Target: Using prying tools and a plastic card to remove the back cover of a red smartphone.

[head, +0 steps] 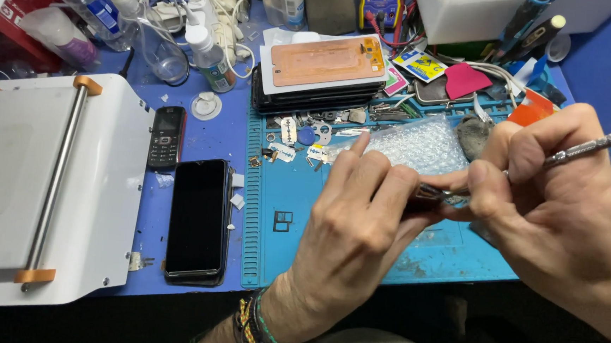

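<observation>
The left hand (pixel 359 217) curls around a small dark part (pixel 428 194), mostly hidden by its fingers, above the blue mat (pixel 272 247). The right hand (pixel 551 201) pinches a metal tool (pixel 590 145) whose tip meets the part. At nine o'clock lies a black phone (pixel 196 218); at twelve, bubble wrap (pixel 420 143).

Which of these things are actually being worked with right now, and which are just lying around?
In use:
left hand pinching a small dark part
right hand holding a metal pick
blue mat beneath

Lying about:
smartphone
keypad phone
white machine
bottles
bubble wrap
phone stack
</observation>
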